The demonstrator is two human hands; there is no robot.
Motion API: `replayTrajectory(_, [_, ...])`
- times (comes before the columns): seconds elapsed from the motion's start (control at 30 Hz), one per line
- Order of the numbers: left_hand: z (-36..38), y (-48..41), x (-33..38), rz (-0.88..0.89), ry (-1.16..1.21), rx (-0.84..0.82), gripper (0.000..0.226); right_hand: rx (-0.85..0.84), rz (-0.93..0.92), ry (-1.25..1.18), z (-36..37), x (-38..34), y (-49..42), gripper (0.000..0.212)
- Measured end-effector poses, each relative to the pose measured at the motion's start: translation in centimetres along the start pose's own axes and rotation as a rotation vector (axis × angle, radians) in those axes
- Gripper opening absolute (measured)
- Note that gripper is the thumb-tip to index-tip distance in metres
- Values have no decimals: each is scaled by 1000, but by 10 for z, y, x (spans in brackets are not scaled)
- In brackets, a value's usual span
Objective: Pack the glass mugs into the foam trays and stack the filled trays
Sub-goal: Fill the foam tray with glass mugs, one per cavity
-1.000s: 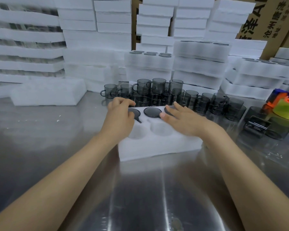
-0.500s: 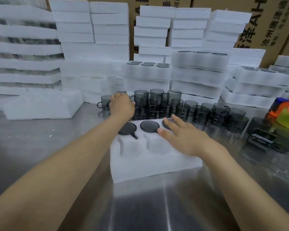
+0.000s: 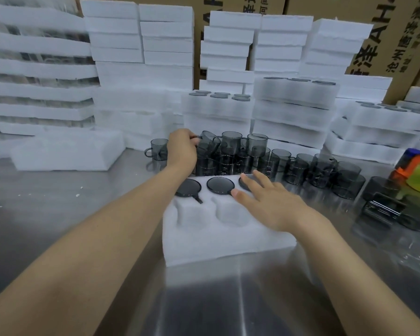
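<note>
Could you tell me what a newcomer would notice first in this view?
The eye lands on the white foam tray at the centre of the steel table, its far row filled with three dark glass mugs and the right hand resting flat on it. Just behind, the left hand grips a tilted mug from a crowd of loose mugs, with walls of stacked foam trays beyond.

Smoky grey glass mugs [image 3: 232,141], white foam tray [image 3: 228,238], silver table [image 3: 58,202].
</note>
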State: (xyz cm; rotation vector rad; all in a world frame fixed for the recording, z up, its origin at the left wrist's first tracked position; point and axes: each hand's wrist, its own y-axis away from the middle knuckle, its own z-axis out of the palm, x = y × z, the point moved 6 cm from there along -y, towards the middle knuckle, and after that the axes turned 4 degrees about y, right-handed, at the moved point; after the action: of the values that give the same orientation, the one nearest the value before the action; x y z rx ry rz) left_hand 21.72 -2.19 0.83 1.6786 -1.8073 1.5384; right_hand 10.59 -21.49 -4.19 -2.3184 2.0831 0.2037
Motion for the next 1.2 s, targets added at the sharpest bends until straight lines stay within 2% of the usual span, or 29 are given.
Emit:
replayTrajectory(0.17, [-43, 27, 23, 144, 139, 105, 12, 3, 5, -3, -2, -2, 2, 68])
replayTrajectory(0.23, [-60, 43, 24, 141, 241, 108, 8, 74, -1, 3, -6, -4, 5, 67])
replayTrajectory(0.27, [-68, 53, 24, 132, 315, 102, 8, 168, -13, 11, -12, -6, 8, 65])
replayTrajectory(0.37, [-83, 86, 25, 129, 512, 35, 25, 589, -140, -61, -35, -23, 24, 60])
replayTrajectory(0.43, [-83, 103, 24, 175, 512, -19, 31, 696, -233, -282, -38, -36, 30, 56])
replayTrajectory(0.57, [-73, 118, 19, 199, 501, -121, 28, 683, -305, -473, -35, -46, 31, 53])
replayTrajectory(0.83, [-70, 122, 25, 315, 434, -204, 20, 747, -352, -509, -34, -42, 32, 59])
replayTrajectory(1.0, [-71, 121, 27, 364, 361, -172, 19, 819, -412, -540, -37, -43, 33, 54])
replayTrajectory(1.2, [-75, 122, 28, 419, 236, -80, 22, 732, -435, -507, -31, -46, 29, 69])
